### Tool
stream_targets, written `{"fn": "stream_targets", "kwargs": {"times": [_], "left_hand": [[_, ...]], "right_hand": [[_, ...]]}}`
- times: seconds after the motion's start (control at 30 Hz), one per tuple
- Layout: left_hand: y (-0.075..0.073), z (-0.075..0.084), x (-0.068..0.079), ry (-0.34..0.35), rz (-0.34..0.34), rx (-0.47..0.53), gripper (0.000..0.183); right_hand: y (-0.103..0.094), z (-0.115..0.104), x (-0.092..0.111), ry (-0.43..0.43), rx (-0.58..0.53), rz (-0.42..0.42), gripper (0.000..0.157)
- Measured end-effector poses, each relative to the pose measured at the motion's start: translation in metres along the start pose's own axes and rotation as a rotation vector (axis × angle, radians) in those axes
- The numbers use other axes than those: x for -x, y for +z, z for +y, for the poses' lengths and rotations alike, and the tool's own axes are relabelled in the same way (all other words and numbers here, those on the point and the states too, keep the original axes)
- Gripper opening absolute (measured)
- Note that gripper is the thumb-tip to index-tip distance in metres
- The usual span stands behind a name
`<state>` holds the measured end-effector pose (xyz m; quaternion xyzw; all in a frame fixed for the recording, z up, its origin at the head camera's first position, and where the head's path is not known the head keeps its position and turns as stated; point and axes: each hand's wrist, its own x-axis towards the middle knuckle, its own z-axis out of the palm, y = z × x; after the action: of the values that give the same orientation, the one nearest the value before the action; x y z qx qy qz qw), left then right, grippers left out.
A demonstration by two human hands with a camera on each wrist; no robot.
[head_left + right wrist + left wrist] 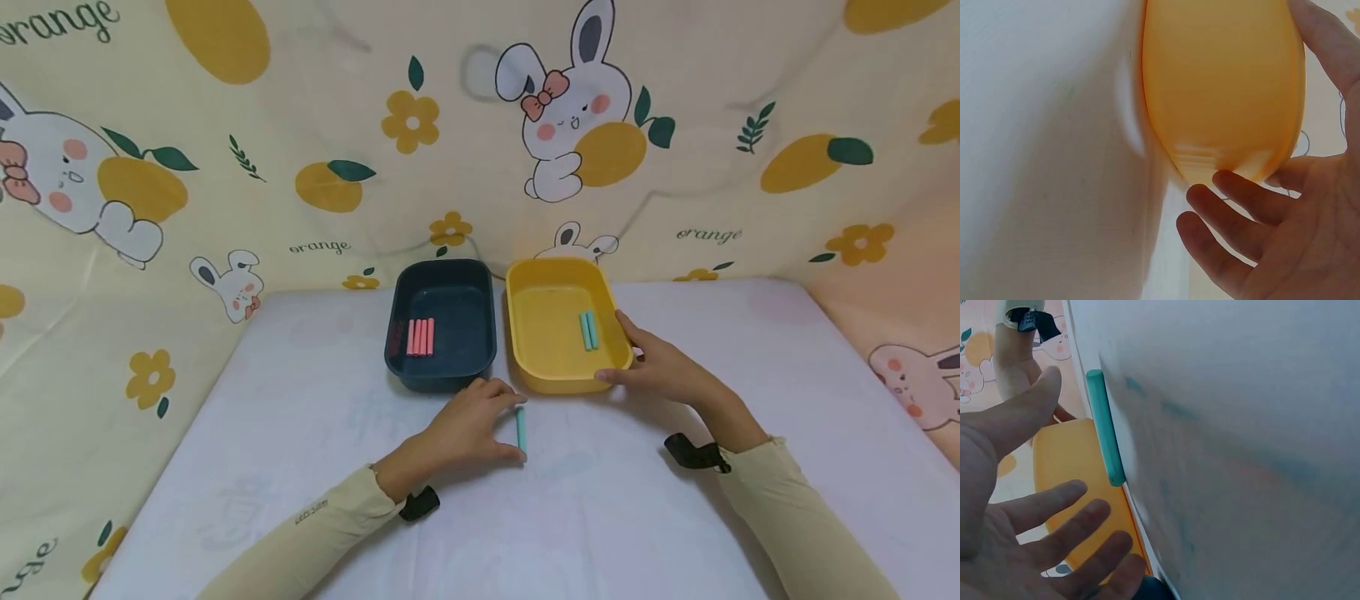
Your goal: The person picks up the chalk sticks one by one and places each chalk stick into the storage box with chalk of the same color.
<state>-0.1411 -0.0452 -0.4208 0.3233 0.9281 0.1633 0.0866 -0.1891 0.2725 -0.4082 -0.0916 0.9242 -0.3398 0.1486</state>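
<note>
A teal chalk stick (521, 429) lies on the white table in front of the two plastic boxes. Around it, with thumb and fingers spread near its two ends, is my left hand (468, 425); the left wrist view shows a gap between the fingertips and the chalk (1107, 431). My right hand (667, 367) holds the right end of the yellow box (558, 385), its thumb at the front rim and its index finger at the far side. Two teal chalk sticks (588, 331) lie inside that box.
Left of the yellow box stands a dark blue box (442, 383) with several pink chalk sticks (420, 337) in a row. Behind the white table (300, 400) hangs a cloth (450, 183) printed with rabbits and oranges.
</note>
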Motion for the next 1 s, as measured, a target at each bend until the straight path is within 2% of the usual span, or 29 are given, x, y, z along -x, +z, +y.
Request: {"fn": "stream_targets", "kwargs": {"times": [0.23,0.4,0.77,1.0], "left_hand": [[0.006,0.004,0.0,-0.056,-0.065,-0.099,0.084],[0.009,0.005,0.0,-0.053,-0.058,-0.156,0.085],[0.011,0.004,-0.003,-0.061,-0.05,-0.161,0.082],[0.009,0.003,-0.003,-0.082,-0.072,-0.108,0.081]], "right_hand": [[0.002,0.001,-0.001,-0.019,0.006,0.01,0.112],[0.001,0.0,0.0,-0.016,0.019,0.012,0.113],[0.0,0.002,-0.001,-0.023,0.011,0.012,0.113],[0.001,0.003,-0.001,-0.019,0.007,0.008,0.113]]}}
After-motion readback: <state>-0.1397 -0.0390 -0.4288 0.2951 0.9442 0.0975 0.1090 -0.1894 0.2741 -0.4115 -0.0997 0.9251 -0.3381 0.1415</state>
